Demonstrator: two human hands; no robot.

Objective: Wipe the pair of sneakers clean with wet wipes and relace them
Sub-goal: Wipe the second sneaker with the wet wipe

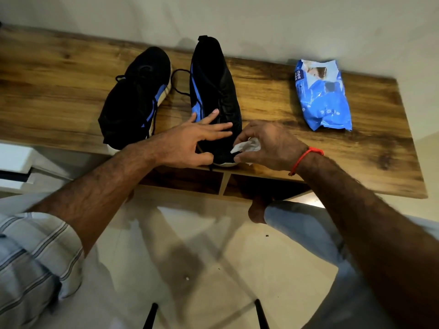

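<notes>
Fingers of the left hand [190, 141] lie spread on the right sneaker [213, 96], its toe hidden. The right hand [268, 143] has a curled grip on a wipe [247, 146] (crumpled, seemingly touching the shoe).

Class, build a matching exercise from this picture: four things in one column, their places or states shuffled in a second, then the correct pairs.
Column 1
1. wipes packet
2. crumpled wipe
3. left sneaker
4. left hand

Column 2
A. fingers spread on the right sneaker
B. untouched, beside the other shoe
C. pinched in the right hand
D. alone at the bench's right end

Pairs: 1-D, 2-C, 3-B, 4-A
</notes>
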